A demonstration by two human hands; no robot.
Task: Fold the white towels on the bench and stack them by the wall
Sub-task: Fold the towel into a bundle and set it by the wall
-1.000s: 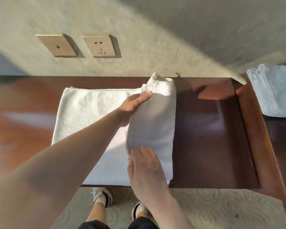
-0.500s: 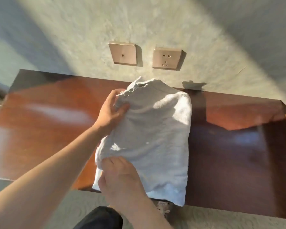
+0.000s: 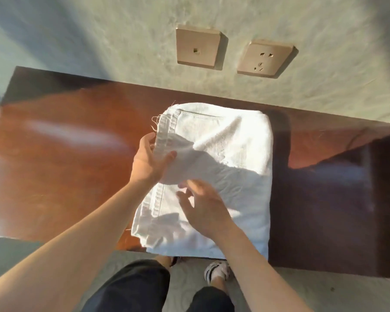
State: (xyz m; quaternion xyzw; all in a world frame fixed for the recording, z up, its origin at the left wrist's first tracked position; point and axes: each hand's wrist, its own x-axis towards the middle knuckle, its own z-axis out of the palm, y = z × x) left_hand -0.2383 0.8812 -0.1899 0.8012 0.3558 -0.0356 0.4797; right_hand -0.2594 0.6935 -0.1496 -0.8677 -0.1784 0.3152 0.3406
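Towel folding on the wooden bench, seen from above my hands.

My left hand (image 3: 149, 162) grasps the left edge of the white towel (image 3: 223, 176), with the thumb on top of the cloth and the fingers under it, so this edge is lifted a little. My right hand (image 3: 203, 206) lies on the middle of the towel with the fingers spread and loose; it presses but holds nothing. The towel is folded into a long rectangle and reaches from the back edge of the bench (image 3: 65, 165), close to the wall (image 3: 122, 37), to the front edge, where its near end hangs slightly over. Loose threads stick out at its back left corner. Two socket plates (image 3: 197, 48) are on the wall above it.
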